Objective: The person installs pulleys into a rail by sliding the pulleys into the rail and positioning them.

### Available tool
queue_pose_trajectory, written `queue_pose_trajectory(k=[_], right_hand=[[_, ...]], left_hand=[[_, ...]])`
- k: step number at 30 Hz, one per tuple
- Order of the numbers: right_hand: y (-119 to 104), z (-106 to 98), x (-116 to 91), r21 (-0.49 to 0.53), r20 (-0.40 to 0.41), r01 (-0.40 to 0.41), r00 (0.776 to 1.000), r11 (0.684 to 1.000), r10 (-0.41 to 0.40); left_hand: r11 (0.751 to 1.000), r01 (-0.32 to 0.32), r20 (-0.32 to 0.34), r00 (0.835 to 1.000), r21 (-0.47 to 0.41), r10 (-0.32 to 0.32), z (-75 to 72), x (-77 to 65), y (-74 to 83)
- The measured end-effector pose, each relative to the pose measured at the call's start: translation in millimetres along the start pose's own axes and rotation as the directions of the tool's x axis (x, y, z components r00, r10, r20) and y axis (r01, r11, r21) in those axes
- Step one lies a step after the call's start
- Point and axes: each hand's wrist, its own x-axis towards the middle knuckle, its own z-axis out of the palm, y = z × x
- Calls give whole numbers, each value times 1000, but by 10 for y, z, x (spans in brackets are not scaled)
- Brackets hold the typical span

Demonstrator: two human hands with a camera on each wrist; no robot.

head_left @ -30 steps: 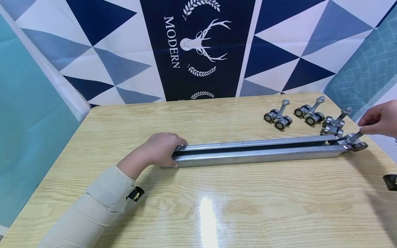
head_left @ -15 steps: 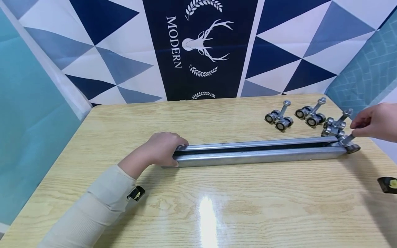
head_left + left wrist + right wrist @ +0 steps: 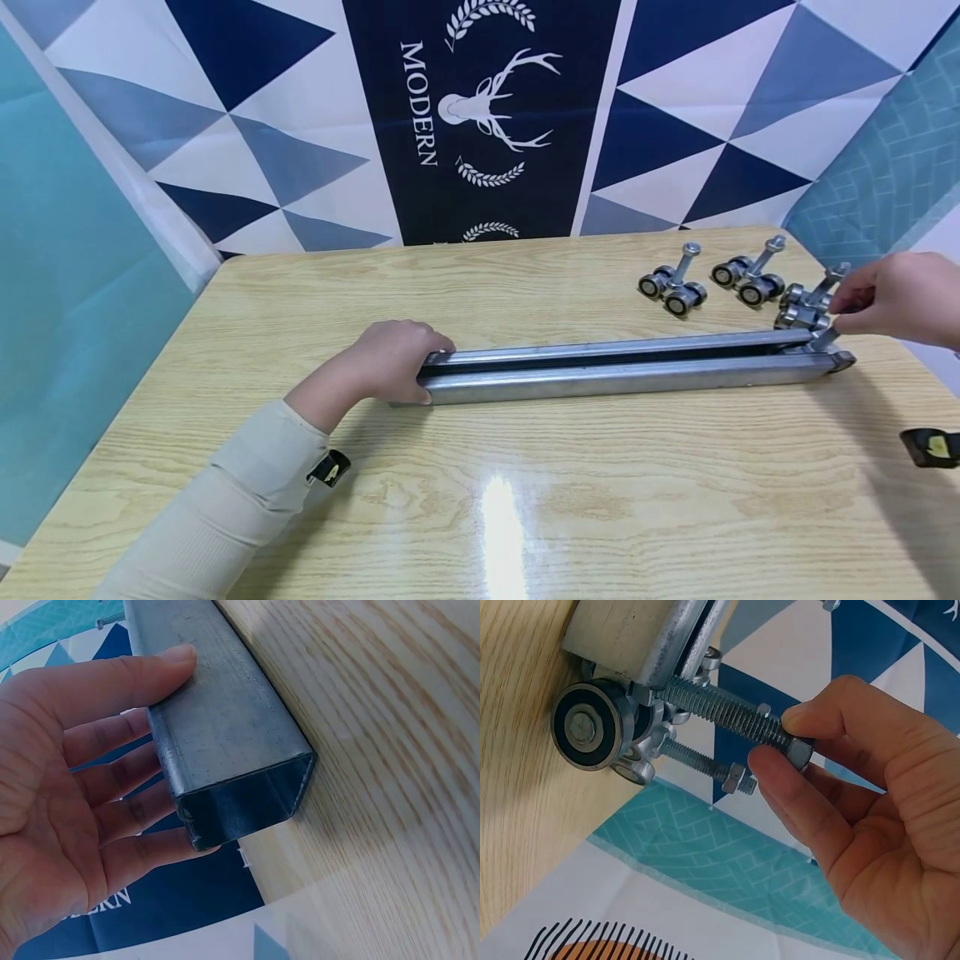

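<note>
A long metal channel track (image 3: pixel 630 379), slotted along its top, lies across the wooden table. My left hand (image 3: pixel 393 360) grips its left end, the thumb on the near wall and the fingers over the far side; the left wrist view shows the hollow end of the track (image 3: pixel 232 742). At the other end, my right hand (image 3: pixel 877 780) pinches the threaded bolt (image 3: pixel 727 712) of a roller trolley between thumb and finger, near the nut. One pair of that trolley's wheels (image 3: pixel 592 726) still shows outside the track's mouth, while its front part is inside, hidden by the walls.
Behind the track's right end stand three more roller trolleys: one to the left (image 3: pixel 672 283), a middle trolley (image 3: pixel 750 273) and a right trolley (image 3: pixel 804 304) close to my right hand. A patterned cloth (image 3: pixel 300 125) hangs at the table's back edge.
My right hand has moved left with the trolley, whose front wheels have slid into the track's right end. The left hand and track have stayed in place.
</note>
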Motion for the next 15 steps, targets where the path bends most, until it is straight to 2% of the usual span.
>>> queue_pose_trajectory(k=[15], right_hand=[[-81, -7, 17, 11, 30, 10, 999, 1000, -11]], left_hand=[[1000, 3, 4, 1000, -10, -2, -16, -4, 5]])
